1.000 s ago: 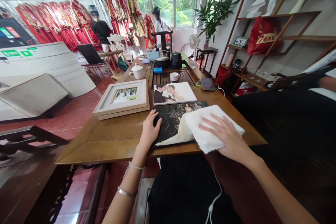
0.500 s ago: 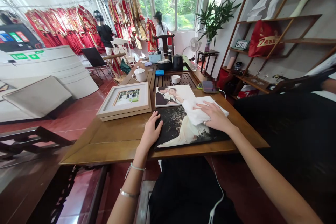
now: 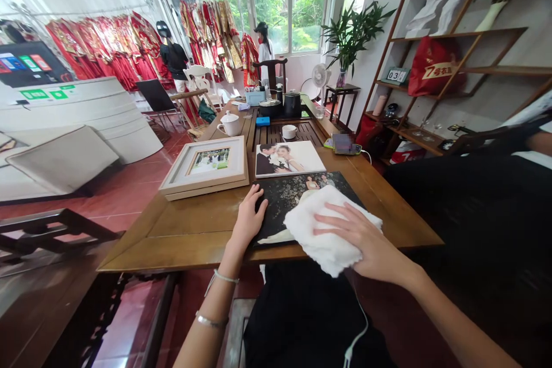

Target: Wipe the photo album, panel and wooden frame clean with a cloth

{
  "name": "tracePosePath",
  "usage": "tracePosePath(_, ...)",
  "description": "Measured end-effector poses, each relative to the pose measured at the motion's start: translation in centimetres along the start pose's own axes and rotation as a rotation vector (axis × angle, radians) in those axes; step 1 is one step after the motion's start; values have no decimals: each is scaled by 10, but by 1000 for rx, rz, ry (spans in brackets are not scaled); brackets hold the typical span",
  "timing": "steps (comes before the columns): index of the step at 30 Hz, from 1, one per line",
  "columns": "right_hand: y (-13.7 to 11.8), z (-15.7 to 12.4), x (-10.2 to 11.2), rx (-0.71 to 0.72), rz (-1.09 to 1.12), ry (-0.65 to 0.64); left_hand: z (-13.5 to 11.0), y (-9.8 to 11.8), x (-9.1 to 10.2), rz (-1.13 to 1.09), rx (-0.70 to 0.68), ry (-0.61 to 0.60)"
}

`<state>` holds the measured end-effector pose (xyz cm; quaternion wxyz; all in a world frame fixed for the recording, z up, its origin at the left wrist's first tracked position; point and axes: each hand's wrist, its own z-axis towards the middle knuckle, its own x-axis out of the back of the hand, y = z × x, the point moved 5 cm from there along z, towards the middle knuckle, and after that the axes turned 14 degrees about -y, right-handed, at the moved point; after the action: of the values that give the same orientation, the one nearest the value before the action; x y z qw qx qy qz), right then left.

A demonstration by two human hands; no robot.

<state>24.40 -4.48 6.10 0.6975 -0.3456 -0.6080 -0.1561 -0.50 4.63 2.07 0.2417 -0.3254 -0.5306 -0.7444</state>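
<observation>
A dark wedding photo panel lies flat at the near edge of the wooden table. My left hand rests on the panel's left edge, fingers stretched out flat. My right hand presses a white cloth onto the panel's near right part, fingers spread over the cloth. The cloth hides much of the picture and hangs a little over the table's front edge.
Behind the panel lie a lighter wedding photo and a cream framed picture. Farther back stand a white teapot, a cup, kettles and a phone. Two people stand by racks of red garments. Shelves fill the right wall.
My right hand has slid the cloth from the panel's far right corner back toward me and to the left. My left hand has stayed on the panel's left edge.
</observation>
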Motion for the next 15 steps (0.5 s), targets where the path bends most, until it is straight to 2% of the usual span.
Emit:
tracePosePath(3, 5, -17, 2, -26, 36, -16, 0, -1, 1, -10, -17, -4)
tracePosePath(7, 35, -14, 3, -122, 9, 44, 1, -1, 1, -7, -23, -17)
tracePosePath(12, 82, 23, 9, -258, -55, 158, 1, -1, 0, 14, -21, -29)
tracePosePath(15, 104, 54, 16, -318, -78, 151, 1, -1, 0, 15, -27, -14)
